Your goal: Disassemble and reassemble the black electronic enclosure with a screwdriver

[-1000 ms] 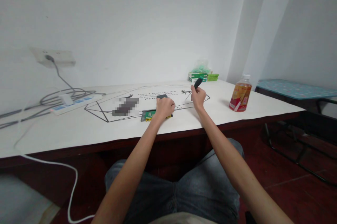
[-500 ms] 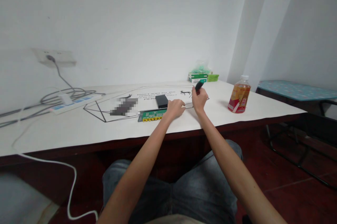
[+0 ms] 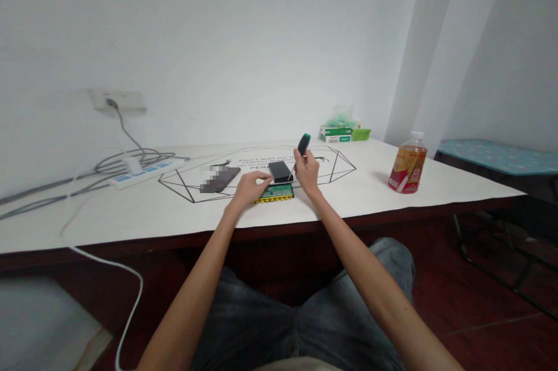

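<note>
A green circuit board (image 3: 279, 191) with a row of yellow ports along its near edge lies on the table in front of me. My left hand (image 3: 249, 189) rests at the board's left end, thumb and fingertips pinched together above it; whatever they hold is too small to make out. In my right hand (image 3: 307, 173) is a screwdriver (image 3: 304, 143) with a black and green handle, gripped upright and slightly tilted. Its thin shaft points down to the board's right end; whether the tip touches a screw cannot be seen. Just behind the board sits a black box (image 3: 280, 172).
A dark phone-like slab (image 3: 226, 179), partly pixelated, lies left of the board. Farther left are a power strip (image 3: 148, 173) and coiled cables. A drink bottle (image 3: 408, 164) stands at the right. Small green-and-white boxes (image 3: 335, 134) sit by the wall.
My left hand has shifted from the board's right part to its left end. My right hand has brought the screwdriver leftward, over the board's right end. The view has shifted slightly.
</note>
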A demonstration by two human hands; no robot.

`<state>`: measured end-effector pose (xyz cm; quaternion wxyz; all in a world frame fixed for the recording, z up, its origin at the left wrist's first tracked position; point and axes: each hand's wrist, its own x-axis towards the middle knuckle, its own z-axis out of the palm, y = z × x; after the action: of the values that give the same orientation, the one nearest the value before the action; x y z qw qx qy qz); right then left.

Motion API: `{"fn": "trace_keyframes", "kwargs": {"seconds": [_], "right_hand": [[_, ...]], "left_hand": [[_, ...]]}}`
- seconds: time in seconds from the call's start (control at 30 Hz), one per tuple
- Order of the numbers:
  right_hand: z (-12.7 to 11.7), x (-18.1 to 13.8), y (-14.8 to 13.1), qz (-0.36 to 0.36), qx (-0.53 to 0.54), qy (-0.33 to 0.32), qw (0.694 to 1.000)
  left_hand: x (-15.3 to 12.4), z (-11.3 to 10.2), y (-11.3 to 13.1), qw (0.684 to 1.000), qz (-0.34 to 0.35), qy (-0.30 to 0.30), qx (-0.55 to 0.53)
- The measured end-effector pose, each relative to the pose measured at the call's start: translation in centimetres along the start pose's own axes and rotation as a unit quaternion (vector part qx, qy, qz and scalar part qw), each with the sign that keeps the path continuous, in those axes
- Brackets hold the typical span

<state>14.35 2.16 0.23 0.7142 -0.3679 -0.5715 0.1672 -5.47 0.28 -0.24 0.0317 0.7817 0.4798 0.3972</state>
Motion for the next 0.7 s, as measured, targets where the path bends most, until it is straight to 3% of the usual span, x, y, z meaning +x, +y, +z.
{"fn": "trace_keyframes", "kwargs": {"seconds": [0.2,0.7], "right_hand": [[4.0,-1.9,-1.2,-0.003,0.027,-0.107,0.994],[3.7,-2.4,-1.3,-0.025,-0.01,-0.125,0.992]], "left_hand": [[-2.4,-0.4,-1.6,0.999,-0.005,-0.011,-0.052],[-2.6,-0.1,-1.6,0.999,-0.011,-0.012,-0.044]]}}
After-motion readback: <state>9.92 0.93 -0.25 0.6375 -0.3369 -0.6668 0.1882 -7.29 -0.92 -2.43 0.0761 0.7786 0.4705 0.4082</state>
